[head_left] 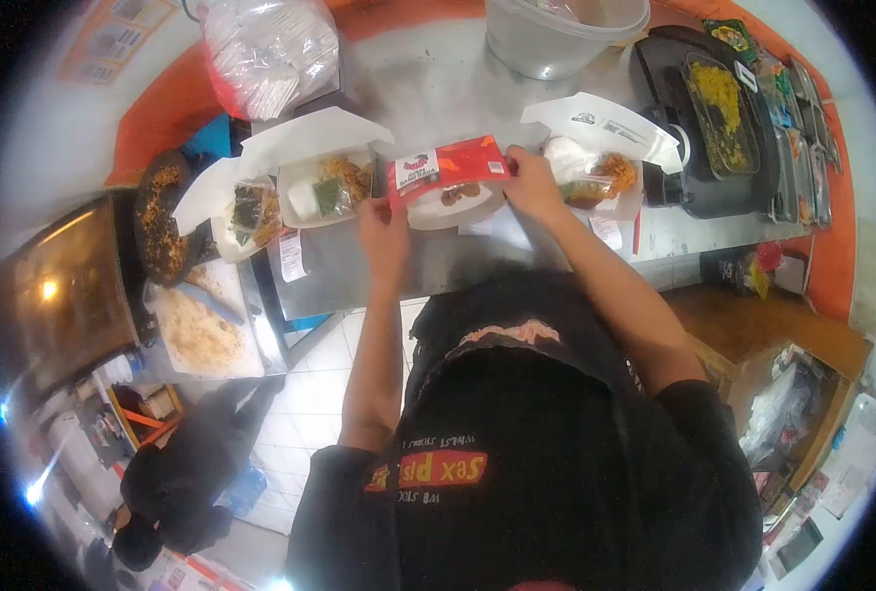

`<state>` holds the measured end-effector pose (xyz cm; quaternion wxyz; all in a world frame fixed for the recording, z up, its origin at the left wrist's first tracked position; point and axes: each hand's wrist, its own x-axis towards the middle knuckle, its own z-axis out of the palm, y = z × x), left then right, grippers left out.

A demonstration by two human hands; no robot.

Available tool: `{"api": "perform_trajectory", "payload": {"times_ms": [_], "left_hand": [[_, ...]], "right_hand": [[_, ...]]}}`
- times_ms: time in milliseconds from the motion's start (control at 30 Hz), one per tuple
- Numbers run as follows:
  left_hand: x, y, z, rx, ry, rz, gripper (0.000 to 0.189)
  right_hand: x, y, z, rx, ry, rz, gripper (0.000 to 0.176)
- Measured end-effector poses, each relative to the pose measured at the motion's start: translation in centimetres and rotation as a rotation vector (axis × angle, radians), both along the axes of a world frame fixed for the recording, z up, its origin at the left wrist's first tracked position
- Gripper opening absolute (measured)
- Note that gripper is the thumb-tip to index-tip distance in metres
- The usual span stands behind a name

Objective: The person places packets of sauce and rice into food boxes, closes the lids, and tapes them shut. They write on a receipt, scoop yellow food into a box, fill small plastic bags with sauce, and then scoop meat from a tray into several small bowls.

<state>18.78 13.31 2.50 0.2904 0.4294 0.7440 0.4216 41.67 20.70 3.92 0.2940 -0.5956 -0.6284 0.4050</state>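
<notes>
A red and white food box (446,165) stands at the counter's front edge, its printed red lid partly lowered over brown food. My left hand (384,229) grips the box's left front corner, fingers closed. At its right side, my right hand (533,181) holds the lid's edge. Left of it are two open boxes with rice, fried food and a small plastic packet: a nearer one (302,200) and one farther left (233,239). Another open box (623,204) with similar food sits to the right. Paper slips (291,256) hang at the front edge.
A clear tub (541,44) and a plastic bag of packets (272,59) stand at the back. On the right is a tray of yellow food (718,113). A stone mortar (162,212) and a cutting board (199,330) lie left. A person in dark clothes (187,473) is lower left.
</notes>
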Motion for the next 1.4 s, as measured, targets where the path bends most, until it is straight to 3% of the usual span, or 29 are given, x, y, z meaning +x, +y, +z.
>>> {"api": "perform_trajectory", "payload": {"times_ms": [100, 300, 433, 500, 600, 667, 833, 933, 967, 1033, 1067, 1133, 1167, 1200, 1300, 1400], "left_hand": [[0.1, -0.4, 2.4, -0.070, -0.040, 0.004, 0.021], [-0.5, -1.4, -1.6, 0.122, -0.010, -0.067, 0.018], [-0.2, -1.4, -0.1, 0.124, -0.024, -0.103, 0.017], [0.2, -1.6, 2.5, -0.032, -0.014, -0.031, 0.016], [-0.2, -1.8, 1.5, -0.105, 0.075, -0.065, 0.015], [-0.4, -2.1, 0.2, -0.019, -0.026, -0.104, 0.014], [-0.3, -2.8, -1.0, 0.080, -0.230, -0.130, 0.014], [0.2, -3.2, -1.9, 0.065, -0.143, -0.133, 0.014], [0.1, -3.5, -2.0, 0.057, -0.108, -0.124, 0.022], [0.4, -3.4, -1.9, 0.041, -0.076, -0.130, 0.030], [0.7, -3.1, -1.4, 0.162, 0.014, -0.153, 0.039], [0.6, -3.2, -1.1, 0.275, 0.096, -0.179, 0.049], [-0.4, -3.4, -1.2, 0.180, 0.222, -0.310, 0.058], [-1.3, -3.6, -1.3, 0.086, 0.348, -0.442, 0.067], [-1.9, -4.1, -1.1, 0.105, 0.536, -0.562, 0.075], [-2.3, -4.1, -0.2, 0.100, 0.436, -0.641, 0.078]], "right_hand": [[0.5, 0.2, 0.5, -0.049, -0.042, 0.032, 0.026], [0.3, -1.1, -1.5, 0.116, 0.031, -0.013, 0.025], [0.3, -1.2, -2.4, 0.171, 0.066, -0.021, 0.024], [0.4, -1.4, -2.1, 0.165, 0.040, -0.013, 0.023], [0.1, -1.9, -3.4, 0.215, 0.126, -0.063, 0.024], [0.1, -1.7, -3.9, 0.234, 0.154, -0.084, 0.025], [0.3, -1.8, -3.8, -0.056, 0.056, -0.012, 0.020], [-0.1, -2.8, -3.9, 0.040, 0.170, -0.049, 0.023], [-0.2, -3.1, -3.0, 0.038, 0.168, -0.062, 0.023], [-0.3, -3.7, -1.8, 0.091, 0.280, -0.089, 0.044], [0.0, -3.9, -2.0, 0.086, 0.275, -0.102, 0.044], [0.9, -4.4, -2.7, 0.272, 0.190, 0.211, 0.061], [1.4, -4.7, -2.9, 0.179, 0.188, 0.263, 0.066], [1.9, -4.9, -3.2, 0.172, 0.186, 0.258, 0.066], [2.8, -5.0, -3.5, 0.223, 0.064, 0.329, 0.069], [3.1, -4.6, -2.9, 0.105, 0.243, 0.335, 0.074]]}}
